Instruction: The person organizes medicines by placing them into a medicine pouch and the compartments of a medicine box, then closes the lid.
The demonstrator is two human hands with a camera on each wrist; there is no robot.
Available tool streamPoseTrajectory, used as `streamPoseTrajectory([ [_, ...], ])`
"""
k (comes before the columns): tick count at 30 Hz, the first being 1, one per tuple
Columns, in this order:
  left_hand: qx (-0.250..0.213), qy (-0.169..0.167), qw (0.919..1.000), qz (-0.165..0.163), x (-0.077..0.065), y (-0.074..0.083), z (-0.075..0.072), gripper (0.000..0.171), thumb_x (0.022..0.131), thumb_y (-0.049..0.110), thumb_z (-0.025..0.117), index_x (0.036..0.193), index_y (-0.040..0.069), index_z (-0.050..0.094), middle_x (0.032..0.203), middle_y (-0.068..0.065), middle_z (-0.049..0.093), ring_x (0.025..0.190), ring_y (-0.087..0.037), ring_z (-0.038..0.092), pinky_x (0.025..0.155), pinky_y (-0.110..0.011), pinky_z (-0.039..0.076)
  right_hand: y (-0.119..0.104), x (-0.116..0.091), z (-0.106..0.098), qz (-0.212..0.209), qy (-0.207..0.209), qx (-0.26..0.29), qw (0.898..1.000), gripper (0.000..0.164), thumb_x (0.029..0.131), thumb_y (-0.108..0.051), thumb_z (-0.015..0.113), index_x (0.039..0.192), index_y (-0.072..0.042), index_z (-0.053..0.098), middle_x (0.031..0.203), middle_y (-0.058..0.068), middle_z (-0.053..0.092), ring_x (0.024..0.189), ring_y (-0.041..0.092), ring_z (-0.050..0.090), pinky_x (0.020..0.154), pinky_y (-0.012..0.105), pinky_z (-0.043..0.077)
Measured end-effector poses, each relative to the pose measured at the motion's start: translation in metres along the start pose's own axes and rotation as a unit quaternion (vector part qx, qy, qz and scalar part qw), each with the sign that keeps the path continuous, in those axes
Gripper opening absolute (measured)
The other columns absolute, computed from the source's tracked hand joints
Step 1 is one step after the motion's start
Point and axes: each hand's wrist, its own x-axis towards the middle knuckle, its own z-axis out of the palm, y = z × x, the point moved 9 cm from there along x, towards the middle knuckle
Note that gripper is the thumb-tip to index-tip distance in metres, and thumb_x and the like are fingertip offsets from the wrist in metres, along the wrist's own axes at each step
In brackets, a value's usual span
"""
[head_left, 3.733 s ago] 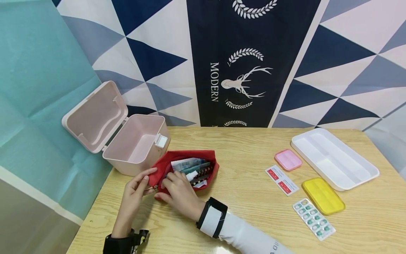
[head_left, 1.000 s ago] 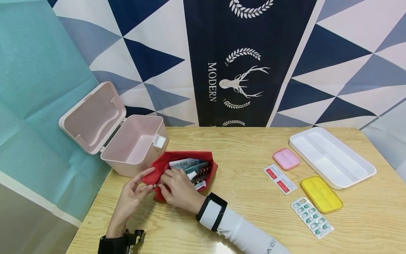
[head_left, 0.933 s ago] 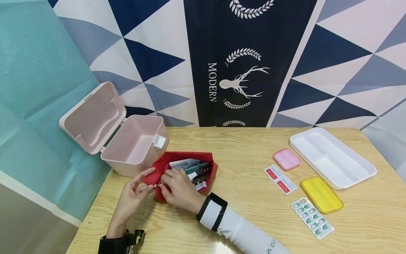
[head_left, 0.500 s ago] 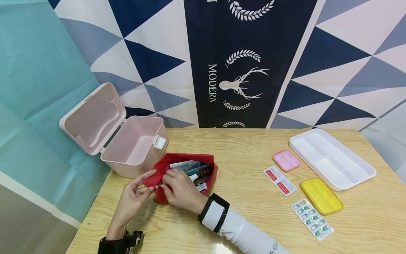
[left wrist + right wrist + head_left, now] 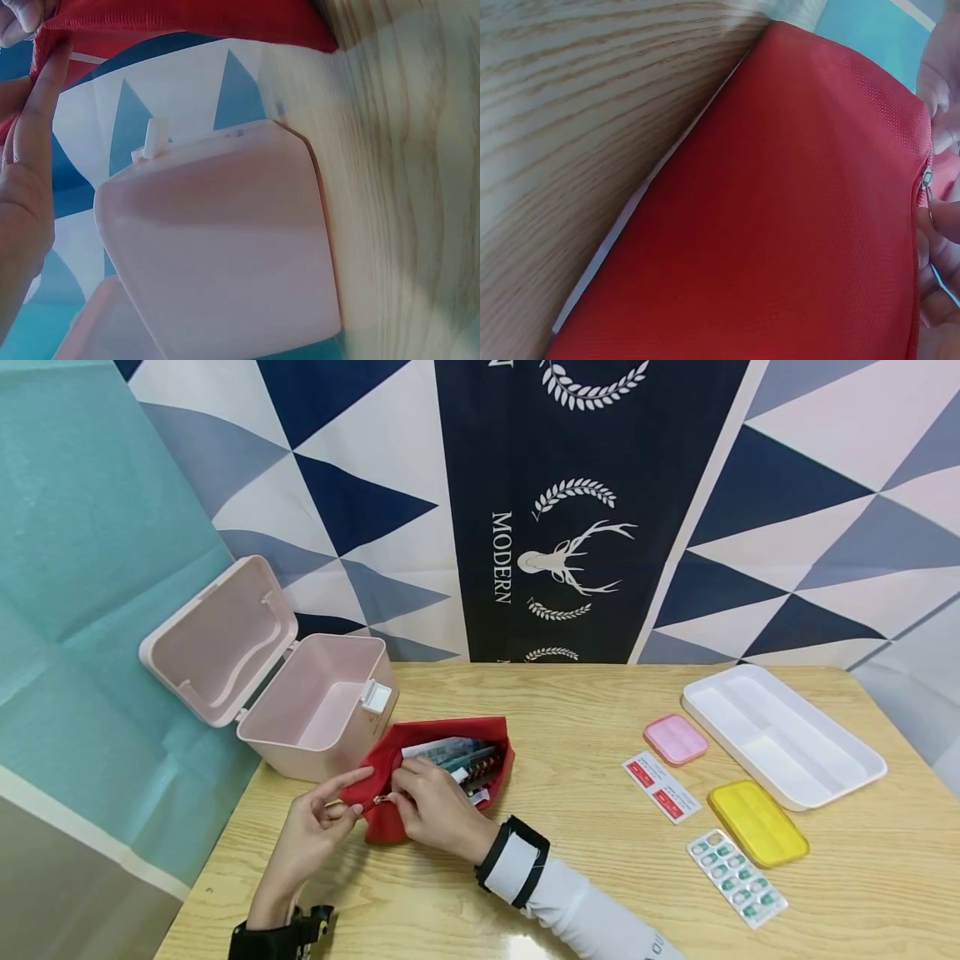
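Note:
A red zip pouch (image 5: 386,827) stands on the table with its mouth gaping, packed with blister strips, a white-capped tube (image 5: 459,775) and flat packets. My left hand (image 5: 309,832) pinches the pouch's left corner between thumb and fingers. At the zip, my right hand (image 5: 438,808) pinches the small metal zipper pull (image 5: 928,180), close to the left end of the opening. A short stretch of zip left of the pull is joined. In the right wrist view the pouch's front side fills most of the picture. My right fingers hide part of the contents.
Behind the pouch, at left, stands a pale pink box (image 5: 315,693) with its lid raised. On the right lie a white divided tray (image 5: 787,735), a pink case (image 5: 676,739), a yellow case (image 5: 757,823), a red-and-white packet (image 5: 662,787) and a capsule blister pack (image 5: 737,877).
My right hand has drawn the zipper pull a little to the right, and the joined stretch of zip has grown. My left hand keeps its hold on the pouch's corner.

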Motion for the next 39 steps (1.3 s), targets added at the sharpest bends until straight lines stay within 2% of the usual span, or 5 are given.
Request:
streamPoseTrajectory([
  [7,0.043,0.016,0.9988,0.018,-0.001,0.003,-0.003,0.041,0.084,-0.009,0.055,0.122,0.003,0.056,0.112,-0.021,0.061,0.073,-0.011,0.062,0.042,-0.022,0.037,0.007,-0.001,-0.005,0.017,-0.002,0.018,1.000,0.014,0.082,-0.005,0.058,0.071,-0.013,0.054,0.073,-0.004,0.050,0.073,0.008,0.045,0.067,0.018,0.038],
  [15,0.056,0.027,0.9976,0.028,-0.003,0.006,-0.006,0.040,0.082,-0.014,0.052,0.118,0.001,0.059,0.111,0.000,0.065,0.080,-0.012,0.065,0.048,-0.020,0.044,0.011,-0.002,-0.013,0.018,0.004,0.003,1.000,0.016,0.084,-0.006,0.058,0.070,-0.013,0.054,0.072,-0.004,0.049,0.074,0.010,0.045,0.068,0.019,0.039],
  [18,0.059,0.031,0.9973,0.031,-0.004,0.006,-0.007,0.039,0.082,-0.015,0.051,0.117,0.000,0.060,0.108,0.009,0.065,0.072,-0.011,0.063,0.044,-0.022,0.041,0.013,-0.003,-0.016,0.021,0.008,-0.007,1.000,0.017,0.083,-0.007,0.059,0.069,-0.014,0.053,0.073,-0.004,0.051,0.074,0.010,0.047,0.068,0.021,0.040],
  [31,0.066,0.053,0.9954,0.044,-0.004,0.006,-0.011,0.041,0.079,-0.019,0.049,0.113,0.000,0.062,0.103,0.008,0.066,0.046,-0.001,0.029,0.035,-0.028,0.026,0.030,-0.011,-0.042,0.033,0.048,-0.037,0.998,0.013,0.082,-0.007,0.062,0.071,-0.013,0.057,0.074,-0.006,0.053,0.075,0.009,0.045,0.064,0.023,0.032],
  [39,0.075,0.042,0.9942,0.065,-0.002,0.011,-0.007,0.039,0.080,-0.018,0.051,0.112,0.000,0.063,0.106,0.009,0.065,0.057,-0.003,0.049,0.040,-0.024,0.034,0.039,-0.016,-0.053,0.033,0.070,-0.042,0.996,0.013,0.080,-0.006,0.065,0.072,-0.014,0.057,0.075,-0.006,0.053,0.074,0.010,0.043,0.064,0.024,0.029],
])
